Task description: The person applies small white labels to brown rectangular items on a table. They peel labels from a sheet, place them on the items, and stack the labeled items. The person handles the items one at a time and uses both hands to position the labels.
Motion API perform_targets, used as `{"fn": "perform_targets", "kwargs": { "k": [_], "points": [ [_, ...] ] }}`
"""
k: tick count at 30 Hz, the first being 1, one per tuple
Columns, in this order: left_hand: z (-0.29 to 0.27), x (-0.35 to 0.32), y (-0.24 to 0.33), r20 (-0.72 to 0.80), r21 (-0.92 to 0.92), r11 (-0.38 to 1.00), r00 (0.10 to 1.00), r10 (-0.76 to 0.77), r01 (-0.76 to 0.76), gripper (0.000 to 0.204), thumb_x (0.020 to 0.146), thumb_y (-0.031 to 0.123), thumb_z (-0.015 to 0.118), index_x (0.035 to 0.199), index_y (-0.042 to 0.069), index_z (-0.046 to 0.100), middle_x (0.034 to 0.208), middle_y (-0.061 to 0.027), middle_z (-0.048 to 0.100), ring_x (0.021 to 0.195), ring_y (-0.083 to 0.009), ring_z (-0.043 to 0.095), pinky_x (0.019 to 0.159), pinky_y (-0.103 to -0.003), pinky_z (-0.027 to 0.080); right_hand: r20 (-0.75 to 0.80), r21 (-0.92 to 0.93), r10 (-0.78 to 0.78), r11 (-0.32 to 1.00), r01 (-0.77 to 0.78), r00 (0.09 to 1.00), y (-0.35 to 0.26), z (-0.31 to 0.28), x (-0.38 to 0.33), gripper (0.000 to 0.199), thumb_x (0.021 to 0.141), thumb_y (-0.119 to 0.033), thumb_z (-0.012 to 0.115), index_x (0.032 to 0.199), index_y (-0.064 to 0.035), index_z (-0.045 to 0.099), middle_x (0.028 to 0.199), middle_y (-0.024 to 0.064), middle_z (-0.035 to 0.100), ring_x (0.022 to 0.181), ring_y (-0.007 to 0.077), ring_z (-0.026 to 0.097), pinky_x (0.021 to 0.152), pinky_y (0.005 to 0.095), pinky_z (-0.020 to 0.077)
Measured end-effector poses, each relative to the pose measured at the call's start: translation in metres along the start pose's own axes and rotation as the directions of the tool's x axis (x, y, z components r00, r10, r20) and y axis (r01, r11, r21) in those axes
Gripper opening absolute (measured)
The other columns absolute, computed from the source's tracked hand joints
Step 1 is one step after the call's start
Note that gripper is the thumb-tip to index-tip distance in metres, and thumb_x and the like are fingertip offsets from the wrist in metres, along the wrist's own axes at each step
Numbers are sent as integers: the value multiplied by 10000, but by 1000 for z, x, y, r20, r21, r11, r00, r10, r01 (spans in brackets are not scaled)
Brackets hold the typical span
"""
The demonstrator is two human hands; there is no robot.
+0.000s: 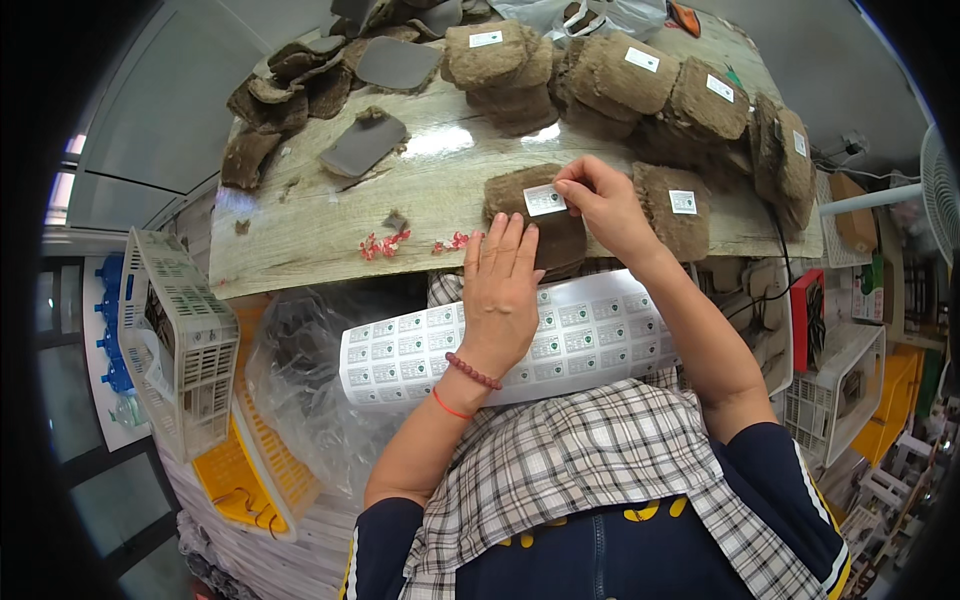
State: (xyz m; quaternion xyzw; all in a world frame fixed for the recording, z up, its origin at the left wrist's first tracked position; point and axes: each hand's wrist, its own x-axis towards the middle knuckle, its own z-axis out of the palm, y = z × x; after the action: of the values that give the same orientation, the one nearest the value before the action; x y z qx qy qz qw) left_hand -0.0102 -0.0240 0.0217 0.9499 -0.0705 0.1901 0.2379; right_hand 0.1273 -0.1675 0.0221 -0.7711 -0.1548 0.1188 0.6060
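Observation:
My right hand [610,208] pinches the right end of a small white label [543,200] between thumb and fingertips. The label lies against the top of a brown fuzzy pad [510,188] at the table's near edge. My left hand [502,300] is flat with its fingers stretched out, the fingertips reaching the pad's near side. Under my left hand and wrist a white sheet of printed labels [585,330] spreads over my lap. Right of the pad stands another fuzzy pad [660,230] bearing a white label [683,202].
Labelled stacks of fuzzy pads [610,85] line the far right of the wooden table [290,235]. Grey-backed pads [365,143] lie loose at the far left. Red-and-white scraps [382,245] dot the near edge. Plastic crates [180,345] flank me, with a fan [935,185] at right.

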Motion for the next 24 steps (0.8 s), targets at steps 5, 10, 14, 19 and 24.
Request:
{"fn": "perform_targets", "kwargs": {
  "k": [5, 10, 14, 19, 24],
  "points": [
    [10, -2, -8, 87, 1, 1000, 996, -17, 17, 501, 870, 80, 654, 1346, -13, 526, 1413, -187, 503, 1365, -327, 433, 1156, -490, 299, 38, -157, 51, 987, -45, 998, 11, 7, 12, 145, 884, -128, 662, 922, 12, 659, 833, 115, 687, 771, 197, 634, 719, 331, 496],
    [11, -2, -8, 91, -43, 999, 996, -16, 20, 504, 858, 68, 660, 1333, -33, 524, 1403, -209, 498, 1360, -344, 432, 1156, -493, 301, 48, -149, 63, 987, -56, 997, 14, 3, 12, 128, 891, -116, 663, 911, 9, 648, 826, 78, 670, 761, 168, 611, 704, 312, 491],
    [13, -2, -9, 88, -57, 998, 996, -12, 17, 497, 854, 71, 657, 1316, -57, 524, 1398, -231, 493, 1361, -357, 426, 1159, -503, 289, 36, -192, 29, 981, -22, 999, 12, 4, 10, 137, 880, -120, 668, 908, 13, 649, 842, 133, 694, 782, 244, 656, 730, 350, 506],
    [12, -1, -9, 82, -62, 998, 997, -13, 18, 571, 846, 67, 672, 1371, -37, 472, 1392, -219, 492, 1356, -353, 429, 1153, -497, 298, -16, -247, -51, 968, 45, 999, 7, 9, 5, 124, 879, -105, 662, 904, 13, 635, 843, 154, 685, 777, 292, 657, 719, 373, 508],
    [9, 4, -4, 75, -110, 992, 996, -54, 62, 678, 846, 100, 698, 1443, -1, 393, 1411, -202, 450, 1332, -353, 425, 1153, -490, 290, -21, -261, -112, 960, 102, 994, 3, 12, 2, 95, 872, -75, 651, 889, 14, 623, 838, 166, 673, 782, 326, 649, 715, 391, 506]
  ]
}}
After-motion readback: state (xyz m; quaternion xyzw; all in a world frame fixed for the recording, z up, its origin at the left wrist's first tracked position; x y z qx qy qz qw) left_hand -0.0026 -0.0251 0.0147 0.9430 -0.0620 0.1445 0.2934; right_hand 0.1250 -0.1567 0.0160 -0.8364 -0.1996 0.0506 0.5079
